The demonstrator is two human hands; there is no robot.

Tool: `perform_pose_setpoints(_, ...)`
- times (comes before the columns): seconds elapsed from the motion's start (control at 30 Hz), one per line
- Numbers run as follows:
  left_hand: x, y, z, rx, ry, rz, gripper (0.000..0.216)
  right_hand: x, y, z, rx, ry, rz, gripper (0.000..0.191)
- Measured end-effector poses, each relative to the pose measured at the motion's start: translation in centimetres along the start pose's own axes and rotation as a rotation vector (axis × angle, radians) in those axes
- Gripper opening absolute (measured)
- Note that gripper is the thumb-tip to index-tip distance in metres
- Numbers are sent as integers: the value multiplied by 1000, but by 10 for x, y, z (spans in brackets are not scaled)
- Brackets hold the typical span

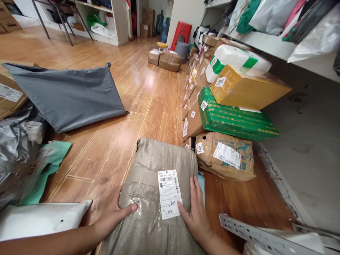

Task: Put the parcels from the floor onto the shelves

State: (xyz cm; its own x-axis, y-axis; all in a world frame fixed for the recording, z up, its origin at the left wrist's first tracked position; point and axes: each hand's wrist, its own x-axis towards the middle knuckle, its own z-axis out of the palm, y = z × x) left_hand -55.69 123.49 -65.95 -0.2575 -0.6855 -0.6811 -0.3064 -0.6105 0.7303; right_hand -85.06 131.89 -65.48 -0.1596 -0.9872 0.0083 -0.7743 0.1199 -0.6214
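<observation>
A large grey-brown woven parcel [156,184] wrapped in clear tape lies on the wooden floor in front of me. A white shipping label [169,193] with a barcode and handwriting is stuck on its top. My left hand [113,212] grips the parcel's left side, thumb on top. My right hand [196,209] rests flat on the parcel's right side, fingers beside the label. Both hands press on the same parcel.
A row of cardboard boxes and a green-wrapped parcel [233,118] lines the wall at right, under a shelf of bags. A grey bag [66,94], silver bags [16,141] and a white mailer [39,219] lie at left. A perforated metal strip [255,233] lies at lower right.
</observation>
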Motion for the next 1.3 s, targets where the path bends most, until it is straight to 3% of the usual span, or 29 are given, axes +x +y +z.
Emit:
perform_pose_setpoints(0.13,-3,4,5,-25,37,-52,119,-1,-1,6,71,15,27,76)
perform_pose_setpoints(0.2,-3,6,4,-24,19,-75,111,1,3,7,212,53,95,75)
perform_pose_setpoints(0.33,-4,6,-2,-39,-96,-74,97,6,9,7,665,40,505,106)
perform_pose_setpoints(0.4,-5,8,-3,-41,-119,-71,94,8,8,6,793,-27,628,108)
perform_pose_setpoints(0.67,-9,9,-1,-78,-115,-84,86,12,0,1,849,-58,635,96)
perform_pose_setpoints(0.97,-3,-2,-4,-99,-90,-166,95,11,0,1,859,-33,585,92)
perform_pose_setpoints(1.3,-6,10,-2,-82,-96,-143,93,12,1,3,845,-19,570,92)
